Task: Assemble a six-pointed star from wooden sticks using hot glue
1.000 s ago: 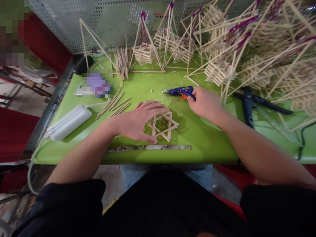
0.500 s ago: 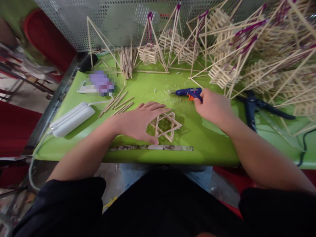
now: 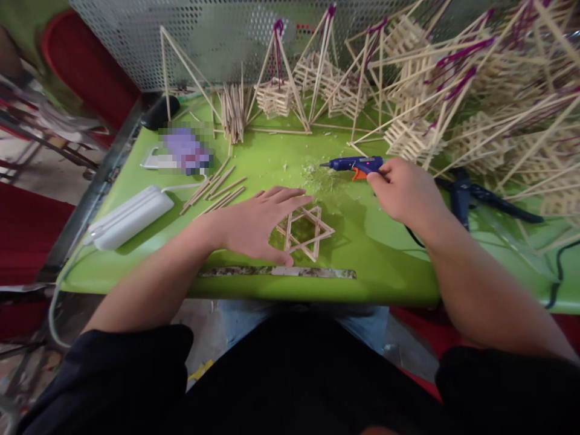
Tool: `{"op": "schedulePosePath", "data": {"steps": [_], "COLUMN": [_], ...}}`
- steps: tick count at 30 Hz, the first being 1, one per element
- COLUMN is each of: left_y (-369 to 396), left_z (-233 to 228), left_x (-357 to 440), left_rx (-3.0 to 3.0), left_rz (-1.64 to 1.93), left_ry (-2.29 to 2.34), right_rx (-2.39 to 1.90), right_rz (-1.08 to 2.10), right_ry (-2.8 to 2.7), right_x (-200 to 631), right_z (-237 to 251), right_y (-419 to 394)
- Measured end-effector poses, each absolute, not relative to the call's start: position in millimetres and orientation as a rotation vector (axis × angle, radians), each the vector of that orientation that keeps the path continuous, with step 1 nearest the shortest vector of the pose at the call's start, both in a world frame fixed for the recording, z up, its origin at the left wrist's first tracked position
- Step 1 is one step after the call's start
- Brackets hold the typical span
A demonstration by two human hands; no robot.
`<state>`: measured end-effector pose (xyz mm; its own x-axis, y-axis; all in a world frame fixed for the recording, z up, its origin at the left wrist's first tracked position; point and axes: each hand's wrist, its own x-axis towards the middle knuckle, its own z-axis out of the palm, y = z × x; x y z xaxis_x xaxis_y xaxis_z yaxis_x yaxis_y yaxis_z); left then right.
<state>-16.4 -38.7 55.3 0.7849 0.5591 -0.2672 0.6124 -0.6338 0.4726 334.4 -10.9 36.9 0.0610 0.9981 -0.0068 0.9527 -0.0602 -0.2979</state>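
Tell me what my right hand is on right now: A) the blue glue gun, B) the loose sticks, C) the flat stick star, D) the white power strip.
A: the right hand grips the blue glue gun by its handle, while the left hand rests beside the stick star.

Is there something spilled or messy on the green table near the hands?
Yes. Pale crumbs lie scattered on the green table, just before the tip of the blue glue gun that the right hand holds. The left hand rests flat beside the stick star.
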Motion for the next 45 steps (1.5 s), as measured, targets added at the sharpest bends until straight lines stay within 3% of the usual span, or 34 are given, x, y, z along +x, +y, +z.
{"op": "schedulePosePath", "data": {"steps": [5, 13, 29, 31, 37, 45], "left_y": [-38.3, -38.9, -38.0, -38.6, -42.9, -41.6], "left_z": [55.1, 58.2, 56.2, 58.1, 61.8, 65.9], "left_x": [-16.0, -15.7, -15.4, -16.0, -14.2, -26.0], "left_rx": [2.411, 2.397, 2.446, 2.452, 2.421, 2.410], "left_rz": [-0.159, -0.167, -0.138, -0.162, -0.286, -0.260], "left_ry": [0.867, 0.881, 0.852, 0.888, 1.009, 1.021], "right_rx": [-2.082, -2.087, -2.043, -1.962, -1.550, -1.355], "right_rz": [0.463, 0.297, 0.174, 0.383, 1.424, 1.678], "right_ry": [-1.890, -1.968, -1.924, -1.805, -1.344, -1.236], "right_x": [330.2, 306.6, 297.8, 302.9, 315.6, 321.3], "right_z": [31.9, 7.3, 16.0, 24.3, 41.7, 50.9], "right_y": [-10.1, -3.7, 12.8, 9.6, -9.1, -23.3]}}
